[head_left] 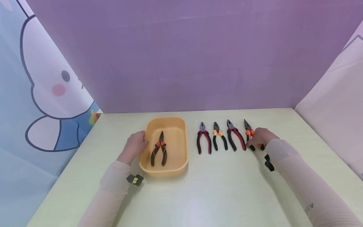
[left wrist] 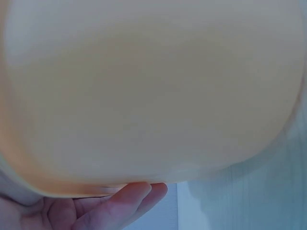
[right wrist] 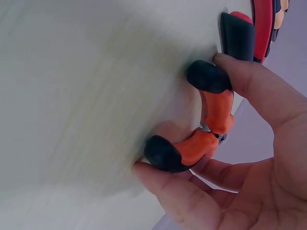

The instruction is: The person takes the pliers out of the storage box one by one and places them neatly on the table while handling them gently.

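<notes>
At the left, my left hand (head_left: 135, 145) grips the side rim of a shallow yellow plastic bin (head_left: 178, 148). In the left wrist view its fingers (left wrist: 120, 206) lie against the bin's outer wall. Inside the bin rests a pair of long-nose pliers (head_left: 161, 144) with dark handles and orange near the joint. My right hand (head_left: 263, 136) is at the right end of a row of pliers. Its thumb and fingers hold the spread handles of orange-and-black long-nose pliers (right wrist: 218, 112), whose jaws point away from me.
Left of the held pliers lie red-and-black pliers (head_left: 242, 138), smaller pliers with peach-and-black handles (head_left: 216, 127) and another red-and-black pair (head_left: 209, 142). All lie on a pale wood-grain table (head_left: 212, 186). A purple backdrop (head_left: 187, 63) stands behind, with printed cloth (head_left: 45, 94) on the left.
</notes>
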Available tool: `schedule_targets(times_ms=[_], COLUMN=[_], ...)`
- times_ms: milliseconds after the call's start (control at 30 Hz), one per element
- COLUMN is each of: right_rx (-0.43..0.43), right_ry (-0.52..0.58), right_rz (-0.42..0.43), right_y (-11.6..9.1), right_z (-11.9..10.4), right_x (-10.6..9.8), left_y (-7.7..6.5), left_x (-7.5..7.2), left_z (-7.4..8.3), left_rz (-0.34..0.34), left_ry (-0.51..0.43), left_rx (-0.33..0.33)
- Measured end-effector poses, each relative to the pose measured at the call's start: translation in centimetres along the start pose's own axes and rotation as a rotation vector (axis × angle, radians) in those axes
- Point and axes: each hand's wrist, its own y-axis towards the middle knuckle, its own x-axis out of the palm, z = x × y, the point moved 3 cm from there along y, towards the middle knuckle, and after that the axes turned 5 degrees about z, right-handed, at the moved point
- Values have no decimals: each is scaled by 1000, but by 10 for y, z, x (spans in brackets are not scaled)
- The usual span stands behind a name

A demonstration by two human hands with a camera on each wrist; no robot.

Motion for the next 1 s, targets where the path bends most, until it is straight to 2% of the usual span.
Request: schedule_targets(times_ms=[400, 733, 1000], right_rx=[-18, -101, -141], right_ry=[-7, 112, 81], right_rz=[-4, -62, -49], right_y=[-5, -8, -11], right_z=[0, 6, -1], right_x=[-1, -6, -19], left_y=[-1, 0, 0], left_x=[-1, 0, -1], left_z=[1, 1, 1], left_rz=[0, 3, 13], left_ry=[-4, -8, -3], left_rx=[-12, 3, 7])
